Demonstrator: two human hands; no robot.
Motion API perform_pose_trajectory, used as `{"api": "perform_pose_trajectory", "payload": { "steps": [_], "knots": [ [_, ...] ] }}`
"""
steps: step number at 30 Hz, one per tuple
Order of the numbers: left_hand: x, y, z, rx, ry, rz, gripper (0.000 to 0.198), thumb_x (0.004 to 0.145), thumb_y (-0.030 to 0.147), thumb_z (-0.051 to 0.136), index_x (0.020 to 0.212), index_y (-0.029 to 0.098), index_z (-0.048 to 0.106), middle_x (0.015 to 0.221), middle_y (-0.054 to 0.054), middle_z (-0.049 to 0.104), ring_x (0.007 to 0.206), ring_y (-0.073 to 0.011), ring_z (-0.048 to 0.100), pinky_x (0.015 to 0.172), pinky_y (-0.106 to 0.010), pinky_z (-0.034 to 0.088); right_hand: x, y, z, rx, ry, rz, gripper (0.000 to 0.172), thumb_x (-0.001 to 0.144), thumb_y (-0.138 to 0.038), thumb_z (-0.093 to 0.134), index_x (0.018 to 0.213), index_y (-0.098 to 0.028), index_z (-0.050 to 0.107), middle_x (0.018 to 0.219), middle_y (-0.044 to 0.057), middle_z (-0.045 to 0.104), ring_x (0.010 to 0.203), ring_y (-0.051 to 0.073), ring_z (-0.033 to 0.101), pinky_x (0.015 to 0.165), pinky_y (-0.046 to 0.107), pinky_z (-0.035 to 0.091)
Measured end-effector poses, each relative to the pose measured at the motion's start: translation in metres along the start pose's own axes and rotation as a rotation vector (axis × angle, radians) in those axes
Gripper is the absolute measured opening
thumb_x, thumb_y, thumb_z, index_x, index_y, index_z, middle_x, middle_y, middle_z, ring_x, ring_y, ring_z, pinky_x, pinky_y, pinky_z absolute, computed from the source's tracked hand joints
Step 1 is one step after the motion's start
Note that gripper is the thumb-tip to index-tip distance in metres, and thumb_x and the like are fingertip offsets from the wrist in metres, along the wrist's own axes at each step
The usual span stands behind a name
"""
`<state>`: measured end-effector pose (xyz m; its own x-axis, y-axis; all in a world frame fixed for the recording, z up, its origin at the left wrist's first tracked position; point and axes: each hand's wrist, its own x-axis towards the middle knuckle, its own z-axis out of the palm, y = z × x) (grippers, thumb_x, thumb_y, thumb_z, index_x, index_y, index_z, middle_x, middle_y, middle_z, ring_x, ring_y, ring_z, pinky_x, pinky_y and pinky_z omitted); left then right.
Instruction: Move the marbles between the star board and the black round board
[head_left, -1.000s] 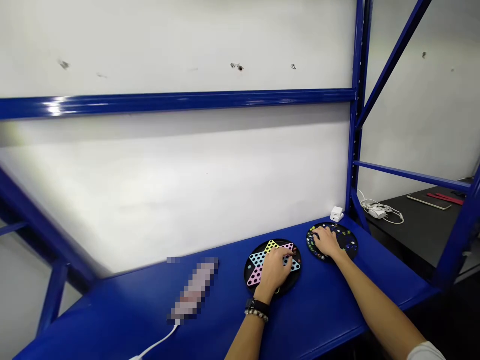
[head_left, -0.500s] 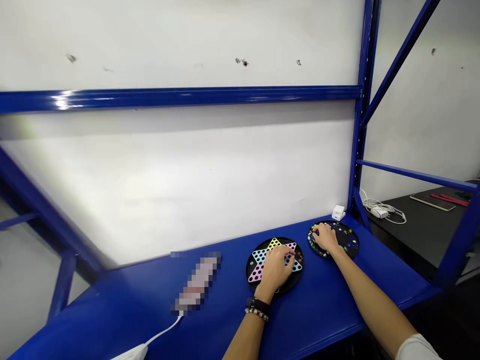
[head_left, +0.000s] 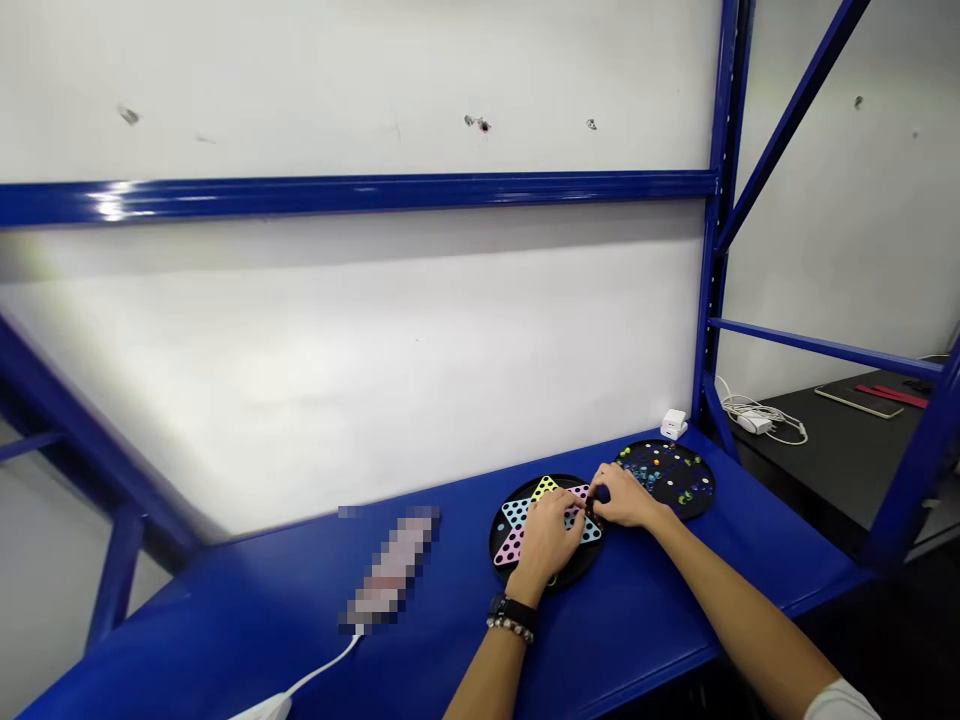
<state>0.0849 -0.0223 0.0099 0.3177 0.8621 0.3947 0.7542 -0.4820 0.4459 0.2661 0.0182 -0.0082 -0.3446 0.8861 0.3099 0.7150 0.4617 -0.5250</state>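
A round black Chinese checkers board [head_left: 512,520] with a star of yellow, pink and light blue points lies on the blue shelf [head_left: 420,650]. My left hand [head_left: 550,535] rests on the board, fingers curled over its middle. My right hand [head_left: 625,497] is at the board's right edge, fingers pinched together close to the left hand; what they hold is too small to make out. Just right of it sits a round black tray [head_left: 679,475] holding several coloured marbles.
A blurred-out object [head_left: 390,573] with a white cable [head_left: 315,675] lies on the shelf to the left. A small white charger [head_left: 674,424] stands by the blue upright post [head_left: 712,300]. A black table [head_left: 847,440] with white cables and a phone is at the right.
My right hand has left the marble tray and moved left to the board's right edge, beside my left hand. The tray's marbles are now uncovered. The left hand stayed on the board.
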Motion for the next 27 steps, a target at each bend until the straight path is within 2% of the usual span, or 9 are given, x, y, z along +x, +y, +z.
{"api": "perform_pose_trajectory", "payload": {
  "steps": [2, 4, 6, 8, 10, 13, 16, 19, 27],
  "knots": [
    [0.000, 0.001, -0.001, -0.004, -0.005, -0.003, 0.016, 0.084, 0.023, 0.052, 0.088, 0.024, 0.068, 0.098, -0.004, 0.070, 0.098, -0.0222, 0.062, 0.089, -0.037, 0.043, 0.004, 0.007, -0.004, -0.006, 0.050, 0.030, 0.018, 0.075, -0.024, 0.063, 0.091, -0.023, 0.071, 0.104, 0.004, 0.064, 0.101, 0.020, 0.056, 0.088, 0.031, 0.041],
    [0.000, 0.002, -0.002, -0.008, -0.009, -0.005, 0.016, 0.083, 0.022, 0.052, 0.087, 0.024, 0.067, 0.098, -0.003, 0.070, 0.100, -0.0223, 0.061, 0.090, -0.037, 0.043, 0.008, 0.024, -0.016, -0.035, 0.148, 0.110, 0.023, 0.079, -0.026, 0.059, 0.099, -0.024, 0.070, 0.108, 0.004, 0.064, 0.105, 0.020, 0.055, 0.092, 0.031, 0.040],
    [-0.001, 0.002, -0.003, -0.010, -0.012, -0.008, 0.016, 0.083, 0.021, 0.052, 0.087, 0.024, 0.067, 0.097, -0.003, 0.069, 0.099, -0.0220, 0.062, 0.089, -0.036, 0.043, 0.009, 0.050, -0.033, -0.114, 0.261, 0.254, 0.027, 0.085, -0.027, 0.053, 0.107, -0.023, 0.068, 0.114, 0.006, 0.063, 0.110, 0.022, 0.054, 0.094, 0.033, 0.039],
    [-0.001, 0.002, -0.002, -0.010, -0.011, -0.011, 0.016, 0.084, 0.022, 0.052, 0.087, 0.024, 0.068, 0.096, -0.003, 0.069, 0.097, -0.0216, 0.062, 0.088, -0.036, 0.043, 0.007, 0.080, -0.050, -0.223, 0.301, 0.437, 0.034, 0.087, -0.024, 0.049, 0.116, -0.022, 0.065, 0.123, 0.008, 0.060, 0.114, 0.024, 0.052, 0.092, 0.034, 0.039],
    [-0.001, 0.002, -0.001, -0.012, -0.008, -0.012, 0.016, 0.084, 0.023, 0.052, 0.087, 0.024, 0.068, 0.096, -0.003, 0.069, 0.096, -0.0213, 0.062, 0.089, -0.036, 0.043, 0.001, 0.108, -0.062, -0.319, 0.266, 0.551, 0.039, 0.087, -0.017, 0.046, 0.121, -0.021, 0.064, 0.131, 0.010, 0.056, 0.116, 0.026, 0.051, 0.090, 0.035, 0.039],
    [-0.001, 0.002, 0.000, -0.017, -0.002, -0.021, 0.016, 0.084, 0.023, 0.053, 0.086, 0.024, 0.068, 0.097, -0.003, 0.069, 0.097, -0.0212, 0.062, 0.091, -0.036, 0.042, -0.006, 0.137, -0.067, -0.406, 0.136, 0.534, 0.038, 0.088, -0.014, 0.044, 0.118, -0.020, 0.066, 0.129, 0.010, 0.057, 0.112, 0.026, 0.052, 0.088, 0.035, 0.039],
    [-0.002, 0.003, -0.001, -0.017, -0.003, -0.033, 0.016, 0.084, 0.024, 0.053, 0.086, 0.024, 0.069, 0.097, -0.004, 0.069, 0.097, -0.0215, 0.062, 0.091, -0.036, 0.043, -0.006, 0.146, -0.061, -0.440, 0.097, 0.485, 0.036, 0.089, -0.013, 0.043, 0.114, -0.016, 0.068, 0.124, 0.013, 0.058, 0.109, 0.027, 0.053, 0.085, 0.034, 0.039],
    [-0.002, 0.004, -0.002, -0.015, -0.007, -0.033, 0.016, 0.084, 0.024, 0.053, 0.086, 0.024, 0.068, 0.097, -0.004, 0.069, 0.097, -0.0216, 0.062, 0.090, -0.036, 0.043, -0.003, 0.143, -0.055, -0.422, 0.130, 0.464, 0.035, 0.088, -0.011, 0.041, 0.110, -0.012, 0.068, 0.121, 0.016, 0.058, 0.107, 0.025, 0.055, 0.084, 0.032, 0.039],
    [-0.002, 0.001, -0.001, 0.004, -0.018, -0.017, 0.016, 0.085, 0.024, 0.052, 0.086, 0.024, 0.068, 0.096, -0.003, 0.069, 0.096, -0.0211, 0.062, 0.089, -0.036, 0.043, -0.006, 0.138, -0.058, -0.280, 0.161, 0.473, 0.028, 0.083, -0.010, 0.046, 0.098, -0.015, 0.070, 0.111, 0.013, 0.064, 0.100, 0.022, 0.059, 0.081, 0.029, 0.041]
  ]
}}
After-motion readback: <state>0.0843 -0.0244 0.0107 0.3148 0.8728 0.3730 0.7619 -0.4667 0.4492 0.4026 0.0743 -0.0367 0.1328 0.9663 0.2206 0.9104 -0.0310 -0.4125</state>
